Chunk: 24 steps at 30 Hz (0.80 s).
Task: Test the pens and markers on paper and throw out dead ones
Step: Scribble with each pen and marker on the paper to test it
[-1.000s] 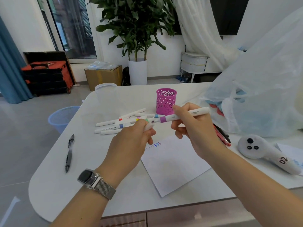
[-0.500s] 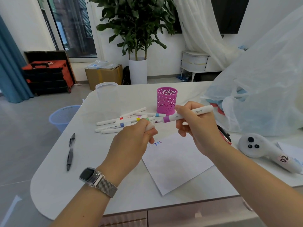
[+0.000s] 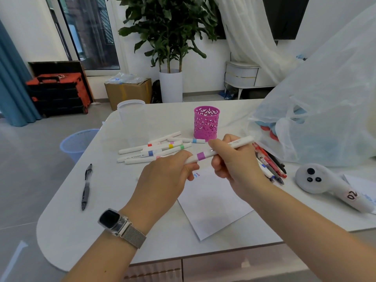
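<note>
Marker (image 3: 220,152), white, purple band: held level above the paper (image 3: 211,202), left hand (image 3: 164,180) grasping one end, right hand (image 3: 234,159) the barrel. Loose markers (image 3: 154,150) at 11 o'clock of the hands; pink cup (image 3: 206,123) at 12; pens (image 3: 270,163) at 3; black pen (image 3: 86,186) at 9.

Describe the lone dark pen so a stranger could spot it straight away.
Start at the white table and look to its left edge, nearest the blue wastebasket on the floor. The dark pen lies there alone, pointing toward and away from the viewer. Unlike the white markers clustered mid-table, it is black and grey with a clip.
</note>
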Each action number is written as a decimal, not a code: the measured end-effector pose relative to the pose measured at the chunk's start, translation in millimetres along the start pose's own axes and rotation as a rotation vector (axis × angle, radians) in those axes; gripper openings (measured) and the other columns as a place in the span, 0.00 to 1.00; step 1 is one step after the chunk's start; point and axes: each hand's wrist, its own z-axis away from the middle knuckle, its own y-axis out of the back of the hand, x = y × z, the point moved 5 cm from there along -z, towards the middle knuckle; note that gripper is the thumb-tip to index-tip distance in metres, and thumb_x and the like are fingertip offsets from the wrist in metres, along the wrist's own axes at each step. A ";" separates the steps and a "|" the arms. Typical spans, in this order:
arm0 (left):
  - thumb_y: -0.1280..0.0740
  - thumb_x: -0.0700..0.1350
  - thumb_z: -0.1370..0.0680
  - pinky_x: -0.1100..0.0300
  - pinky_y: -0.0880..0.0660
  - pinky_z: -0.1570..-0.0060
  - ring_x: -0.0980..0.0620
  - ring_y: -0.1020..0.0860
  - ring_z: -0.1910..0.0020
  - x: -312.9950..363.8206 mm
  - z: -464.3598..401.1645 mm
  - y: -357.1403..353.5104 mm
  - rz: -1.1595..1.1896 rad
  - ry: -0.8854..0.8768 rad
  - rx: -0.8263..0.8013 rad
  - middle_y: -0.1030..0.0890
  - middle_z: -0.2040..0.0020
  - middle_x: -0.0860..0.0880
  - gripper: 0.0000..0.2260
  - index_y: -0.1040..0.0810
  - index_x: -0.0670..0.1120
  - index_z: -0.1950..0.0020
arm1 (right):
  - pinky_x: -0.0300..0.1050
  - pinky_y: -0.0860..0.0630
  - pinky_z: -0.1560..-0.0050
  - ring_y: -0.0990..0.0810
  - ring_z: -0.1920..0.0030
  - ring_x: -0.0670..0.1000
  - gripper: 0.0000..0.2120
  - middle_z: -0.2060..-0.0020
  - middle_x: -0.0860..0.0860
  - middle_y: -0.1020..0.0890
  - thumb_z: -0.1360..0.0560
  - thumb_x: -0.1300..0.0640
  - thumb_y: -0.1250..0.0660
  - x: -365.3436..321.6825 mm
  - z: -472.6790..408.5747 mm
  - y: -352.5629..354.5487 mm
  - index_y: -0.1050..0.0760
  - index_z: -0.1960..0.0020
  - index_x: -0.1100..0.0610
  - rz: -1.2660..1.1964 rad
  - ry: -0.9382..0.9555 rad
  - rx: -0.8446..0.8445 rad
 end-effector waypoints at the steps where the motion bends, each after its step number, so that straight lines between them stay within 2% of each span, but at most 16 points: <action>1: 0.41 0.51 0.21 0.53 0.25 0.59 0.55 0.26 0.69 -0.3 0.9 -0.3 0.030 -0.001 0.020 0.24 0.69 0.59 0.06 0.30 0.56 0.57 | 0.36 0.40 0.80 0.34 0.80 0.47 0.17 0.81 0.51 0.30 0.25 0.65 0.35 5.4 1.6 -1.9 0.37 0.69 0.56 -0.065 -0.048 0.000; 3: 0.40 0.49 0.20 0.53 0.26 0.59 0.54 0.25 0.68 -1.6 2.7 -1.9 0.056 -0.002 0.034 0.25 0.69 0.59 0.05 0.30 0.54 0.56 | 0.36 0.40 0.81 0.34 0.79 0.47 0.18 0.81 0.50 0.31 0.25 0.65 0.36 13.9 5.6 -5.6 0.38 0.69 0.54 -0.162 -0.124 0.000; 6: 0.40 0.47 0.20 0.58 0.28 0.61 0.59 0.28 0.71 -4.7 5.3 -5.9 0.001 -0.022 0.006 0.27 0.70 0.59 0.06 0.33 0.54 0.56 | 0.35 0.42 0.81 0.35 0.79 0.47 0.19 0.81 0.50 0.33 0.25 0.66 0.37 22.1 9.9 -6.6 0.39 0.70 0.54 -0.201 -0.161 0.019; 12: 0.43 0.51 0.20 0.60 0.33 0.65 0.56 0.31 0.70 -5.5 9.4 -10.0 -0.082 -0.065 -0.072 0.27 0.67 0.57 0.06 0.35 0.53 0.56 | 0.35 0.43 0.80 0.36 0.79 0.47 0.18 0.81 0.51 0.34 0.26 0.67 0.38 33.8 16.5 -6.0 0.40 0.69 0.54 -0.216 -0.216 0.030; 16: 0.43 0.54 0.20 0.56 0.27 0.60 0.54 0.26 0.67 -3.4 5.0 -5.5 -0.111 -0.042 -0.069 0.23 0.65 0.55 0.06 0.34 0.54 0.55 | 0.36 0.41 0.80 0.35 0.79 0.47 0.17 0.81 0.50 0.33 0.26 0.65 0.36 26.7 12.2 -7.0 0.39 0.69 0.55 -0.177 -0.186 0.008; 19: 0.40 0.56 0.22 0.56 0.26 0.57 0.53 0.22 0.59 -14.1 -3.1 -4.5 -0.167 0.026 -0.056 0.20 0.60 0.56 0.06 0.32 0.55 0.53 | 0.35 0.36 0.80 0.32 0.78 0.47 0.14 0.80 0.50 0.28 0.24 0.60 0.32 11.3 -2.3 -5.5 0.31 0.67 0.56 -0.042 -0.103 -0.026; 21: 0.37 0.54 0.22 0.56 0.27 0.52 0.52 0.23 0.50 -36.2 -8.7 -5.3 -0.200 0.115 -0.056 0.21 0.52 0.55 0.09 0.29 0.53 0.45 | 0.38 0.29 0.76 0.27 0.76 0.47 0.11 0.78 0.50 0.23 0.23 0.56 0.32 -1.8 -16.6 8.7 0.27 0.63 0.59 0.120 0.027 0.003; 24: 0.35 0.52 0.23 0.51 0.29 0.42 0.46 0.28 0.40 -77.6 -13.5 -8.5 -0.307 0.271 -0.120 0.27 0.39 0.47 0.19 0.31 0.48 0.35 | 0.42 0.23 0.64 0.20 0.65 0.47 0.09 0.67 0.45 0.18 0.22 0.51 0.36 -14.2 -32.5 42.7 0.22 0.56 0.55 0.649 0.302 0.078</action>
